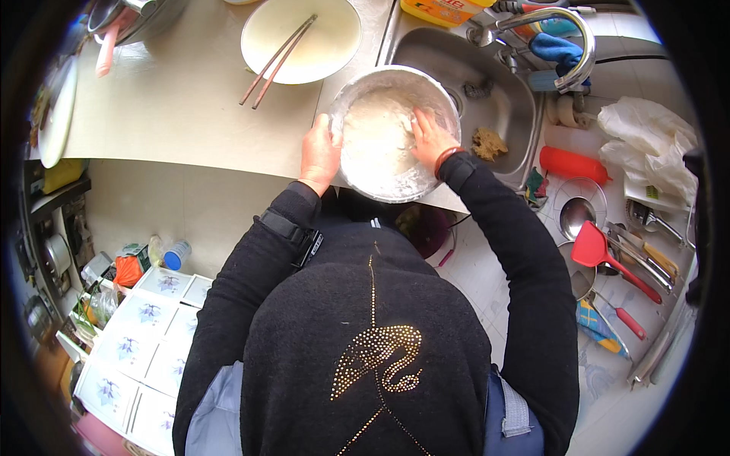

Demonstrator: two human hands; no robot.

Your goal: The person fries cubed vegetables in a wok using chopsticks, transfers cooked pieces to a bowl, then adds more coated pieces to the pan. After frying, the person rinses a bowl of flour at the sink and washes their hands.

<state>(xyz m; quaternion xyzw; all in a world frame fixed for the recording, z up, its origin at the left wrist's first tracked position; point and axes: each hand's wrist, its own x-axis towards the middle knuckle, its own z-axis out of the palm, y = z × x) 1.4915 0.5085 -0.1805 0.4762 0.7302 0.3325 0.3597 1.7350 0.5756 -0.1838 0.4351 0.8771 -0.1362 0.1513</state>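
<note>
A round metal bowl (356, 185) dusted with flour is before me, at the counter's front edge beside the sink. My left hand (319, 153) grips its left rim, thumb uppermost. Inside lies a pale mass of floury dough (379, 128), brightly lit, with bits stuck to the walls. My right hand (432, 137) reaches over the right rim into the bowl. Its fingers are extended against the dough near the right wall, and the fingertips are partly hidden. Just beyond, a white bowl (336, 45) has a pair of wooden chopsticks (279, 60) resting across its near rim.
Right of the bowl, the steel sink (513, 122) holds a tan sponge-like piece (489, 143) under a curved faucet (584, 57). Utensils including a red spatula (590, 245) hang farther right. Patterned white drawers (134, 336) stand at lower left. A white plate (57, 119) sits at the counter's left end.
</note>
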